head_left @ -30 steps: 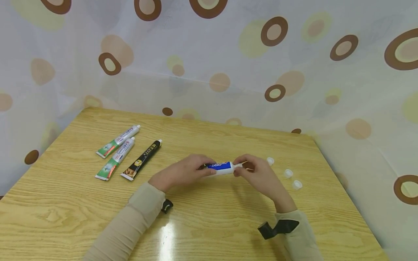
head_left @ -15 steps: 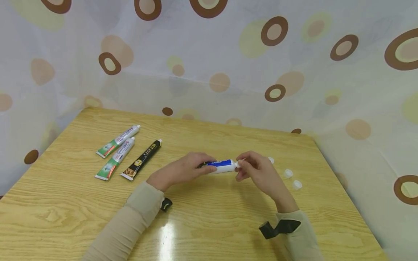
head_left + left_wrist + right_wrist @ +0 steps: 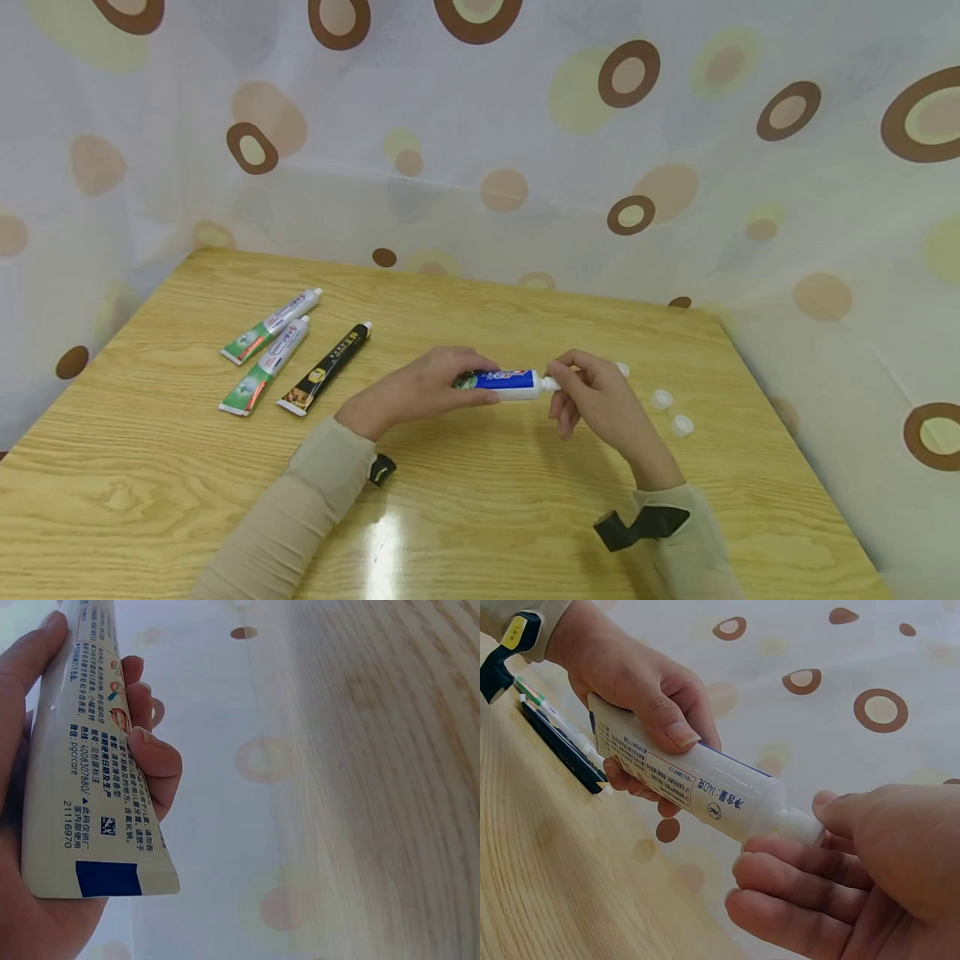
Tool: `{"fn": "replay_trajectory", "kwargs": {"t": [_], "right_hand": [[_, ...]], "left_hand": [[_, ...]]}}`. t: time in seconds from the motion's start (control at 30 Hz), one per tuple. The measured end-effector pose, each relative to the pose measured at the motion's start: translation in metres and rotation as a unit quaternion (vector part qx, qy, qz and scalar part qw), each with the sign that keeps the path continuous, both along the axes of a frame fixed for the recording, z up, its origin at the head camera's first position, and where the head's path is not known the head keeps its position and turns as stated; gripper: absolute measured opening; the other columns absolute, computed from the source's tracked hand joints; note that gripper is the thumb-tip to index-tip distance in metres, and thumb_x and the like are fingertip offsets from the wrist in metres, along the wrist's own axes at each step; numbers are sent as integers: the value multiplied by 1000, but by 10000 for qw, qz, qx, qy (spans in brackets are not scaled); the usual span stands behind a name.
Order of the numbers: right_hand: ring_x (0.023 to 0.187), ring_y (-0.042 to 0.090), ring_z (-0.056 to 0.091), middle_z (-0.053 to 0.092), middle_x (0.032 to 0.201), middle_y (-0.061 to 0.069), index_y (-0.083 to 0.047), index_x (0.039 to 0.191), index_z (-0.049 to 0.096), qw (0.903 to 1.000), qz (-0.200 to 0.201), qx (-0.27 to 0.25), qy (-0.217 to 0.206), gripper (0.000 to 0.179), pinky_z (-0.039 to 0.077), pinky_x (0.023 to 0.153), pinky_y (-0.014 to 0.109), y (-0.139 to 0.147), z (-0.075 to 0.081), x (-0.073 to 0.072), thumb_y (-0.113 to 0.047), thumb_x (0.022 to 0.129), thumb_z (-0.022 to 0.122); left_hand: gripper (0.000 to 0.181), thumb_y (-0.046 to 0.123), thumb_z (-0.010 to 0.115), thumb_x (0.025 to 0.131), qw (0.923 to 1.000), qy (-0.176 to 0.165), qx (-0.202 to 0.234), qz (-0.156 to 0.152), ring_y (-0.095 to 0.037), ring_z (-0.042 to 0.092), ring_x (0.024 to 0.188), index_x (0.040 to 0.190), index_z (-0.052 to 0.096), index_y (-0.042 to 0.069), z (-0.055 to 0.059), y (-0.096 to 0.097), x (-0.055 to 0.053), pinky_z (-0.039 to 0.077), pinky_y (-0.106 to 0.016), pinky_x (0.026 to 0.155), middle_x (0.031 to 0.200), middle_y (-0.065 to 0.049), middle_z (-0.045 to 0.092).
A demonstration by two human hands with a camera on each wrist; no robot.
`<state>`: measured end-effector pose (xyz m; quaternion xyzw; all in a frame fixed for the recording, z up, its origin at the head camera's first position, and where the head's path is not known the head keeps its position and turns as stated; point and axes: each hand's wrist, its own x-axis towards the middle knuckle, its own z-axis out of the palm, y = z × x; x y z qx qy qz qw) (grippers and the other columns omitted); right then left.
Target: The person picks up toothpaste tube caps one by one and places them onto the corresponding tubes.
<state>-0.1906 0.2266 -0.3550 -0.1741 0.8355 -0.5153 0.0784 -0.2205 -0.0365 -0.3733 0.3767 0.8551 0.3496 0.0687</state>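
A white and blue toothpaste tube [image 3: 512, 382] lies level above the table, its capped end pointing right. My left hand [image 3: 427, 385] grips its flat-end half, thumb on the near side and fingers behind. Printed text and the crimped end of the tube [image 3: 97, 787] show in the left wrist view. At the other end my right hand [image 3: 600, 400] pinches the ribbed white cap [image 3: 801, 825] between thumb and index finger. The cap sits at the tube's neck, partly covered by the fingertips. The other right fingers are loosely bent below it.
Two green and white toothpaste tubes [image 3: 262, 368] and a black toothpaste tube [image 3: 326, 367] lie at the left of the wooden table [image 3: 465, 517]. Three small white caps lie on the right, one [image 3: 623, 369] partly behind the right hand, others nearer [image 3: 662, 399]. A patterned sheet [image 3: 480, 125] hangs behind.
My right thumb and fingers have shifted round the cap, the lower fingers dropping away, and more of the cap shows. The tube has rolled slightly in my left hand, which stays in place.
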Motion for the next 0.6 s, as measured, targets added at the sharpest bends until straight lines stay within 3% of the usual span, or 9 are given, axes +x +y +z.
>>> {"fn": "replay_trajectory", "kwargs": {"t": [0.27,0.47,0.6], "right_hand": [[52,27,63,65,76,25,-5,113,55,9996,249,5,92,17,56,55,51,1,2,3,-19,103,55],[49,27,61,63,75,30,-3,109,60,9995,205,219,106,25,55,52,48,2,2,3,-27,104,53],[44,26,58,62,67,24,-2,97,62,9989,143,438,131,33,53,47,46,1,3,3,-32,105,51]], "left_hand": [[46,40,62,97,9999,83,19,89,-13,60,98,132,62,11,1,-3,0,51,-30,86,119,-3,67],[46,40,62,97,9998,182,-12,46,-13,60,96,132,62,9,1,-2,0,52,-30,85,118,-4,67],[43,38,63,97,9997,259,25,-7,-12,60,94,130,64,9,1,-2,0,52,-29,83,118,-4,68]]}}
